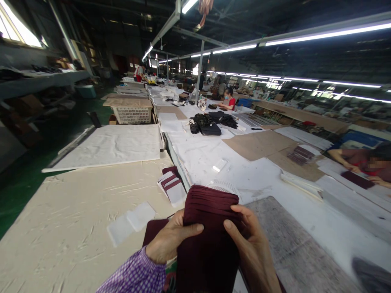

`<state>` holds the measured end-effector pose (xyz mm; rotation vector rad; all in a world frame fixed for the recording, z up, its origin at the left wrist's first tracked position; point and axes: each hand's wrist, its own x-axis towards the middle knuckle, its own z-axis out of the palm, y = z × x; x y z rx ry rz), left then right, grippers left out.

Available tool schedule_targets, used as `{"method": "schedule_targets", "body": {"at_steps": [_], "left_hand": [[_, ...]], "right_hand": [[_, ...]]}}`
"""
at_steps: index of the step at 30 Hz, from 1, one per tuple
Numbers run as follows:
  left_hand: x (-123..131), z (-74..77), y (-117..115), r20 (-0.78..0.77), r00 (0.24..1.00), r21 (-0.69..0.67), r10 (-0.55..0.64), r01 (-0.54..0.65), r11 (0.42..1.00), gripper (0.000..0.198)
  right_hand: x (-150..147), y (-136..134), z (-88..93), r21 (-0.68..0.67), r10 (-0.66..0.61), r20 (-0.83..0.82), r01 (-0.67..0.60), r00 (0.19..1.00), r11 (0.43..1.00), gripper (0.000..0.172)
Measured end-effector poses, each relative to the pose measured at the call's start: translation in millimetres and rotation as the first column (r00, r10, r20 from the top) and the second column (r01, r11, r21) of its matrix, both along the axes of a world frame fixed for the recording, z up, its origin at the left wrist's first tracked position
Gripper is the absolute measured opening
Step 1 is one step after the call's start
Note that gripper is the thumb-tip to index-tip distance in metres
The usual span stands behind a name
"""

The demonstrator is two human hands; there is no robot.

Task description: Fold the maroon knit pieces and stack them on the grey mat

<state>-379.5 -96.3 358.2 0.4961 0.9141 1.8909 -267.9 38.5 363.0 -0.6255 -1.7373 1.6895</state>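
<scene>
A stack of maroon fabric pieces point(210, 244) is held up in front of me, its top edges fanned into several layers. My left hand point(172, 236) grips the stack's left side, thumb lying across the front. On the right side, my right hand point(249, 236) pinches it with thumb and forefinger near the upper corner; its other fingers are behind the cloth. Another maroon piece point(153, 230) lies by my left wrist. Beyond it sit maroon and white pieces point(172, 187), overlapped at the table edge. Two translucent white sheets point(131, 221) rest left of my left hand.
A white clear-looking fan-shaped object point(224, 187) stands behind the stack. Dark folded garments point(210, 122) lie farther along the white table point(195, 158). A grey mottled board point(299, 244) is at right. Co-workers sit at right point(378, 162) and farther back point(230, 101). A plastic crate point(132, 115) stands beyond.
</scene>
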Motion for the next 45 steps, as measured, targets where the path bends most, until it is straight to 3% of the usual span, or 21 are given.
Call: {"method": "schedule_targets", "body": {"at_steps": [7,11,13,15,18,21,24,28,30,35,38,42,45], "left_hand": [[-7,-3.6,-5,-0.056,0.997,-0.035,-0.044,0.042,0.999,0.037],[-7,-2.0,-3,-0.005,0.999,-0.026,0.034,-0.034,0.999,0.031],[-6,-0.4,-1,0.027,0.996,-0.021,0.089,-0.088,0.996,0.03],[-3,0.6,4,0.049,0.988,-0.018,0.144,-0.144,0.989,0.029],[1,0.5,11,0.074,0.976,-0.019,0.206,-0.205,0.979,0.027],[5,-0.4,17,0.088,0.969,-0.014,0.233,-0.233,0.972,0.025],[7,-1.2,20,0.088,0.965,-0.016,0.246,-0.245,0.969,0.023],[9,-5.4,25,0.111,0.96,-0.049,0.257,-0.253,0.966,0.024],[11,-9.7,28,0.142,0.958,-0.056,0.247,-0.242,0.969,0.024],[16,-17.1,32,0.259,0.947,-0.036,0.192,-0.189,0.981,0.019],[17,-12.5,35,0.382,0.911,0.009,0.154,-0.17,0.985,0.04],[20,-12.9,38,0.462,0.872,-0.029,0.16,-0.165,0.986,0.049],[20,-29.9,30,0.454,0.875,-0.135,0.171,-0.122,0.983,0.042]], "right_hand": [[8,0,10.1,-0.133,0.153,-0.021,-0.155,0.988,0.979,0.039],[10,-5,-0.1,-0.163,0.266,-0.027,-0.267,0.964,0.95,0.04],[8,-8,-9.0,-0.099,0.272,0.003,-0.271,0.962,0.958,0.039],[6,-10,-18.5,0.1,0.148,0.034,-0.15,0.988,0.984,0.037],[3,-10,-28.8,0.394,-0.096,-0.01,0.092,0.995,0.915,0.038],[3,-8,-31.3,0.444,-0.136,0.011,0.117,0.991,0.888,0.043],[5,-5,-30.0,0.462,-0.163,0.042,0.126,0.986,0.878,0.035],[6,-3,-27.9,0.636,-0.283,-0.063,0.257,0.957,0.728,0.017],[8,-3,-25.5,0.677,-0.228,-0.09,0.228,0.969,0.699,0.006],[21,-1,-20.5,0.613,0.047,0.053,-0.069,0.998,0.787,0.005],[31,3,-22.1,0.483,0.195,0.134,-0.236,0.972,0.843,0.007],[46,4,-17.3,0.401,0.332,0.119,-0.351,0.936,0.846,0.013],[61,0,-7.6,0.433,0.358,0.115,-0.371,0.927,0.822,0.015]]}}
